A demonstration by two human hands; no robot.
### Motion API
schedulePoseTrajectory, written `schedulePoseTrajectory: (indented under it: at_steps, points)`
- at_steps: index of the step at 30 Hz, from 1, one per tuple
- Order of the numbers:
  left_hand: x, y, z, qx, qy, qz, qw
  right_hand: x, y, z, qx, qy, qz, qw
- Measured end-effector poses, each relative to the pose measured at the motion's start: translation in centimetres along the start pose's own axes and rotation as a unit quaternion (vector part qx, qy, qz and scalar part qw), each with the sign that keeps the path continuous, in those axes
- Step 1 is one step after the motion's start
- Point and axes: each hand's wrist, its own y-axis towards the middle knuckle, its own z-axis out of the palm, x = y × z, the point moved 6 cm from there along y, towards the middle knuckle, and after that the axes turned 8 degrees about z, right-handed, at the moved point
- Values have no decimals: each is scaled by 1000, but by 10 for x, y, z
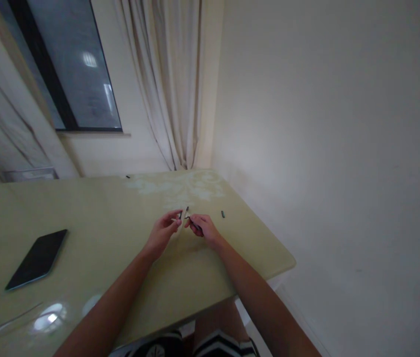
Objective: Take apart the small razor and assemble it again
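Both hands meet over the far middle of a glossy pale green table (94,238). My left hand (163,232) pinches a small pale object with a dark tip (184,213) between thumb and fingers. My right hand (202,229) is closed around a thin dark tool (192,221) whose tip points at that object. The two hands are almost touching. What the small object is, I cannot make out.
A small dark piece (222,214) lies on the table just right of my hands. A black tablet or phone (38,258) lies flat at the left. Another tiny dark bit (128,176) sits near the far edge. Curtains and a window stand behind; a bare wall is at the right.
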Motion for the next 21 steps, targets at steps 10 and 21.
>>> schedulePoseTrajectory:
  at_steps: [10, 21]
  points:
    - [-1, -8, 13, 38, -186, -58, 980, 2, -5, 5, 38, 14, 6, 999]
    - [-4, -9, 10, 23, -160, -52, 985, 7, -6, 5, 41, -11, -20, 999]
